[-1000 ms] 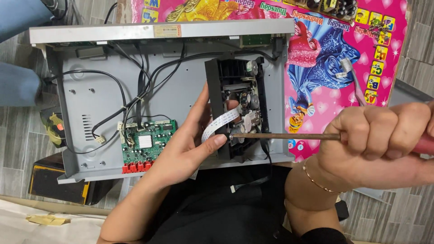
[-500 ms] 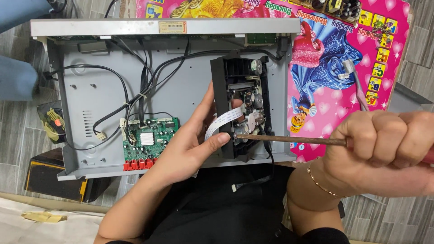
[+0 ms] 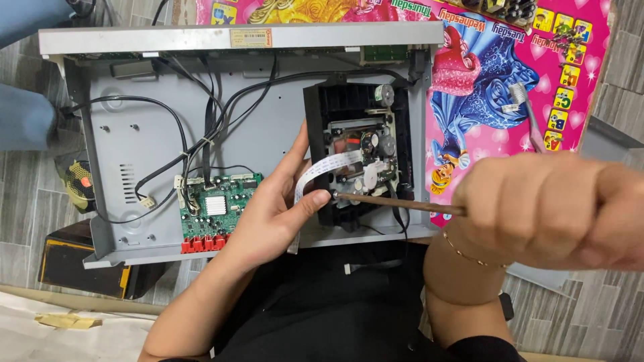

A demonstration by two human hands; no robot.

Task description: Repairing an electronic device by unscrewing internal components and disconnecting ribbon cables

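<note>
An opened grey metal player chassis (image 3: 134, 147) lies on the floor in front of me. Inside it, on the right, sits a black disc drive unit (image 3: 355, 134) with a white flat ribbon cable (image 3: 320, 171) curling from it. My right hand (image 3: 557, 208) is shut on a screwdriver (image 3: 402, 203), whose tip meets the drive's lower left corner. My left hand (image 3: 275, 211) rests on the chassis floor, its thumb pressing by the screwdriver tip and its fingers beside the ribbon cable. A green circuit board (image 3: 218, 204) lies just left of that hand.
Black cables (image 3: 194, 144) run across the chassis floor. A bright pink cartoon poster (image 3: 496, 87) lies to the right under the chassis. Another person's blue-clad limb (image 3: 23, 124) is at the left edge. A dark box (image 3: 74, 268) sits at lower left.
The view has shifted slightly, and my right hand has come nearer to the camera. The screwdriver tip stays at the drive's lower left corner and my left hand keeps its place.
</note>
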